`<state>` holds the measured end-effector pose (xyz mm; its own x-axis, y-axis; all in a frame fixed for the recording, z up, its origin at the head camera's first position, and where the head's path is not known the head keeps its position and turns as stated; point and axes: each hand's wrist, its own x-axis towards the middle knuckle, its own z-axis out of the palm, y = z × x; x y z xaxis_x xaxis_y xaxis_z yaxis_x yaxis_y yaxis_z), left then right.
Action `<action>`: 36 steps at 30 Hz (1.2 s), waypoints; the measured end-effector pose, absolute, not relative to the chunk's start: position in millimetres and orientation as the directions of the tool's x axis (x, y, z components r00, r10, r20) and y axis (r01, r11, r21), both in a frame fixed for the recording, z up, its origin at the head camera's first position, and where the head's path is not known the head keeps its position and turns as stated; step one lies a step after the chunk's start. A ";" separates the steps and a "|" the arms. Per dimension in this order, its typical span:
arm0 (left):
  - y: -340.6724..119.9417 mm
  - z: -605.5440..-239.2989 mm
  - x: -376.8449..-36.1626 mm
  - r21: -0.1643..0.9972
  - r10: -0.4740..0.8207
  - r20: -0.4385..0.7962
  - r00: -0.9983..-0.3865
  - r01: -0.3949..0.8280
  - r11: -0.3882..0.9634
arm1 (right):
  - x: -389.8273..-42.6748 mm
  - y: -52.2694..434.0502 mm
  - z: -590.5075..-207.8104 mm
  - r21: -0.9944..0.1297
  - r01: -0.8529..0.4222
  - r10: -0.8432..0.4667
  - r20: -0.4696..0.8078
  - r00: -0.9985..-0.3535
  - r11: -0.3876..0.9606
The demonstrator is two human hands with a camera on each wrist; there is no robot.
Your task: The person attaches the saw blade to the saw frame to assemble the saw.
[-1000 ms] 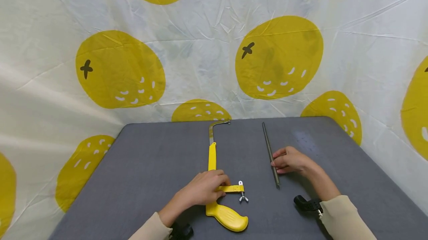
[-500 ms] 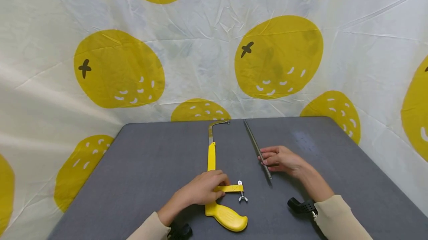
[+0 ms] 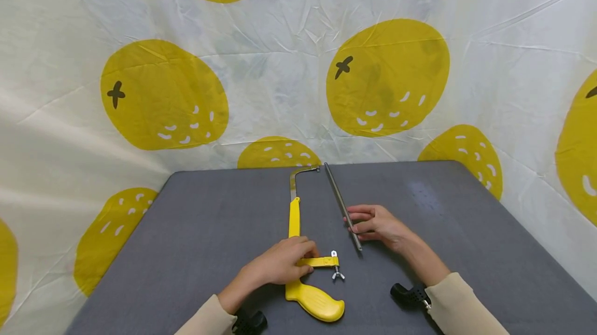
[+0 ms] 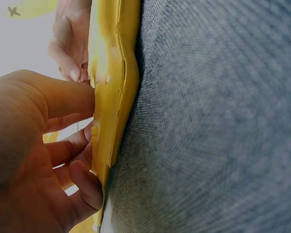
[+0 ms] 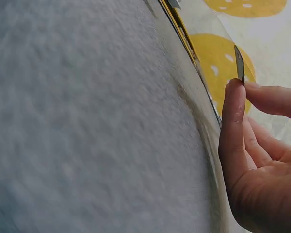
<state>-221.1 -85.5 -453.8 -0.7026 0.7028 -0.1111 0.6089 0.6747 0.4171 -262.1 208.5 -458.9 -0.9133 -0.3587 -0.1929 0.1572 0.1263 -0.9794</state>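
Probably stiff, best held midway, the rod [image 3: 338,195] is pinched by right hand [image 3: 379,225], the saw [image 3: 294,217] seemingly by left hand [image 3: 282,261].

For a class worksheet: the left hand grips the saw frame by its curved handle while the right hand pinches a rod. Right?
Not by the handle: the head view shows the left hand gripping the frame beyond it. The right hand pinches the rod.

A yellow-patterned white cloth [image 3: 275,91] hangs behind the grey table [image 3: 210,221].
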 end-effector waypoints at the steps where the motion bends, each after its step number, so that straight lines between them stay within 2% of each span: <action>1: -85.4 -453.9 -221.3 0.416 0.703 -0.112 -0.703 0.609 0.675 | -262.1 207.0 -459.4 -0.980 0.157 -0.357 -0.192 -0.914 0.125; 36: -85.7 -456.8 -226.3 0.415 0.711 -0.096 -0.696 0.622 0.664 | -262.0 190.7 -462.0 -0.971 0.176 -0.348 -0.223 -0.911 0.164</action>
<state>-226.3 -85.7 -456.8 -0.6964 0.7113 -0.0958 0.6217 0.6645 0.4147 -262.0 190.7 -462.0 -0.9106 -0.3476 -0.2233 0.1756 0.1636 -0.9708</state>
